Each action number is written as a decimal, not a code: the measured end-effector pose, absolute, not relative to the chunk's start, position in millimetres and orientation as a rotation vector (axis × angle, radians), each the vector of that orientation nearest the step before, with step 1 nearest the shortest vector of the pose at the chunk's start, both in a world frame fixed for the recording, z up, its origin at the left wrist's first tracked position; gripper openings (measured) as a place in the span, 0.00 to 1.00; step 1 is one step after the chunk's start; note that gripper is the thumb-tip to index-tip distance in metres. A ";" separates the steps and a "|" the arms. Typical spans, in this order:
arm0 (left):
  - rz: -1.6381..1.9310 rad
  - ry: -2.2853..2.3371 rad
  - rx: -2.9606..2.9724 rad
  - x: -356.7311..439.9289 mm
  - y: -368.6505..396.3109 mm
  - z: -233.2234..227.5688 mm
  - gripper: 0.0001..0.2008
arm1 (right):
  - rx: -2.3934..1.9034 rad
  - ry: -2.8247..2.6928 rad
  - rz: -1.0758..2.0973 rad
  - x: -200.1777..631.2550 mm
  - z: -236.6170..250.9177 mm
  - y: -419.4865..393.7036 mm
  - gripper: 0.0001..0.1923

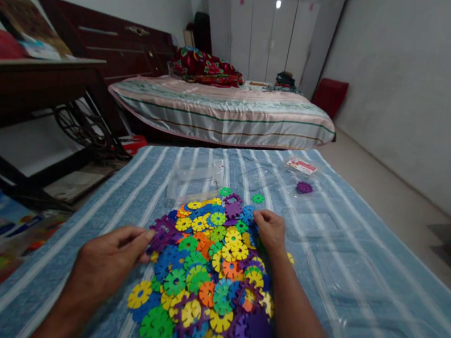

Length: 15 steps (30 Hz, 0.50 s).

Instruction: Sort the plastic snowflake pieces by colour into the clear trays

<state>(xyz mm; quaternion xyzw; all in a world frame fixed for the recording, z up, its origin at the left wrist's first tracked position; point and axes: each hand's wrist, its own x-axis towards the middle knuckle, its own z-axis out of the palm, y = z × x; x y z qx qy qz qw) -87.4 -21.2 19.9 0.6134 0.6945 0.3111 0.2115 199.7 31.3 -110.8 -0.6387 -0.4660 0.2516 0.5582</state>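
Note:
A large heap of plastic snowflake building discs (pixel 195 270) in yellow, green, blue, orange and purple spreads over the striped cloth. My left hand (pixel 109 259) is at the heap's left edge, thumb and index finger closed on a purple notched building piece (pixel 161 234). More purple pieces lie close around it. At the upper right of the heap is my right hand (pixel 271 231), its fingers pinched together beside a blue disc (pixel 247 214). Whatever lies between those fingertips is hidden. Two small green discs, one of them a green disc (pixel 257 198), lie beyond the heap.
A clear plastic box (pixel 193 181) stands behind the heap. To the right lie a clear lid (pixel 315 224), a purple stack of pieces (pixel 304 188) and a labelled plastic bag (pixel 302 166). A bed (pixel 226 111) stands beyond, a sewing-machine table (pixel 31 64) at left.

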 end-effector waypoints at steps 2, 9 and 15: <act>0.868 1.806 1.677 -65.5 -8.3 22.6 0.12 | -1.502 -1.093 0.598 199.3 -110.7 31.9 0.19; 0.901 1.162 1.222 66.7 54.8 35.6 0.11 | -1.487 -1.086 0.604 197.3 -108.5 32.1 0.19; 0.926 0.992 1.095 151.2 74.1 54.1 0.10 | -1.478 -1.080 0.584 196.8 -106.2 31.2 0.17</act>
